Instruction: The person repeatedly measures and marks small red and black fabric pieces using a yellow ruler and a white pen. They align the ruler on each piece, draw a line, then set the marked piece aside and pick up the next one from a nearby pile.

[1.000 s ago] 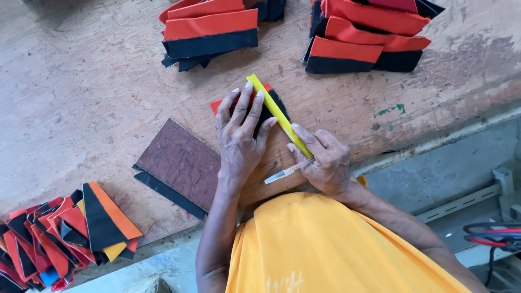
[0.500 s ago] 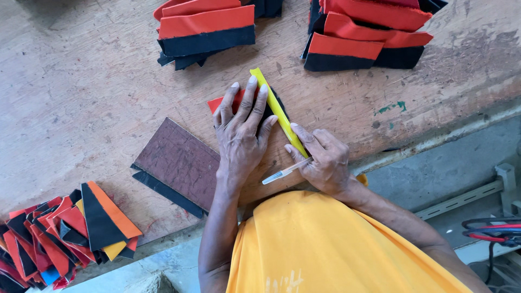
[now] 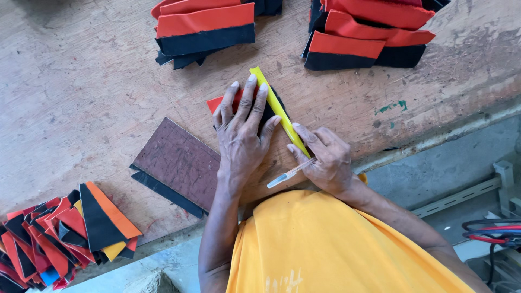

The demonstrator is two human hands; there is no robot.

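My left hand (image 3: 242, 133) lies flat, fingers spread, pressing on a red and black fabric piece (image 3: 218, 102) and on the edge of a yellow ruler (image 3: 273, 102) laid slantwise over it. My right hand (image 3: 324, 155) grips a clear pen (image 3: 287, 174), its tip at the lower end of the ruler. Most of the fabric piece is hidden under my left hand. All of this rests on a worn wooden table (image 3: 81, 87).
A dark brown board (image 3: 176, 160) lies left of my left hand over a black strip. Stacks of red and black fabric sit at the far edge (image 3: 203, 30) and far right (image 3: 369, 32). Several small offcuts (image 3: 65, 233) are piled at the near left. A grey ledge with cables (image 3: 491, 230) lies right.
My hands have stayed on the ruler and fabric; the right hand with the pen has shifted slightly along the ruler's lower end. The view has drifted a little.
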